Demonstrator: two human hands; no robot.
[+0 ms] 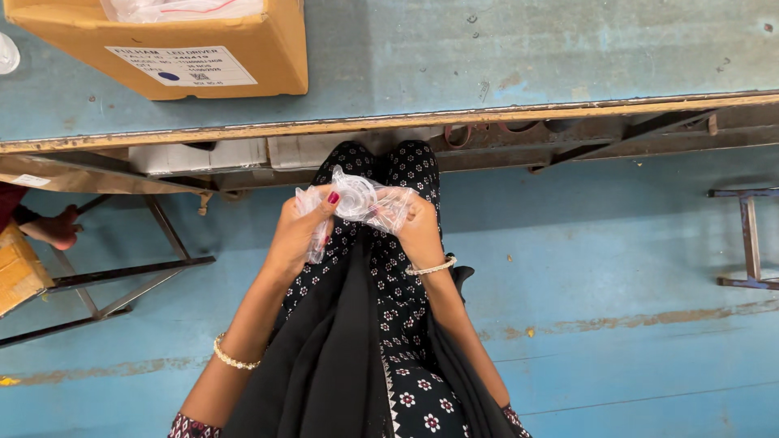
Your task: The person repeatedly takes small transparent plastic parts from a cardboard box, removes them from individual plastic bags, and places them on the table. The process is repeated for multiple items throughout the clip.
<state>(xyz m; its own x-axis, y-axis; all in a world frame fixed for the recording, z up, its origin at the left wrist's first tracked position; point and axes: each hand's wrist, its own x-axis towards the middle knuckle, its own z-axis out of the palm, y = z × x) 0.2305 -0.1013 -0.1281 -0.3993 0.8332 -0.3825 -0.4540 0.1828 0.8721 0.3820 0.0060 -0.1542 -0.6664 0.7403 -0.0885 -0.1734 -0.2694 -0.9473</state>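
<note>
A small crumpled clear plastic bag (pixel 360 199) is held between both hands, over my lap in black dotted clothing. My left hand (pixel 299 231) grips its left end, thumb with a red nail pressed on top. My right hand (pixel 420 231) grips its right end, a pearl bracelet on that wrist. The bag's contents are too small to make out.
A worn blue worktable (pixel 503 57) runs across the top, its edge just beyond my knees. An open cardboard box (pixel 276 49) with clear bags inside stands on it at the left. Another person's foot (pixel 57 229) and a carton lie at far left. A metal frame (pixel 751 239) stands at right.
</note>
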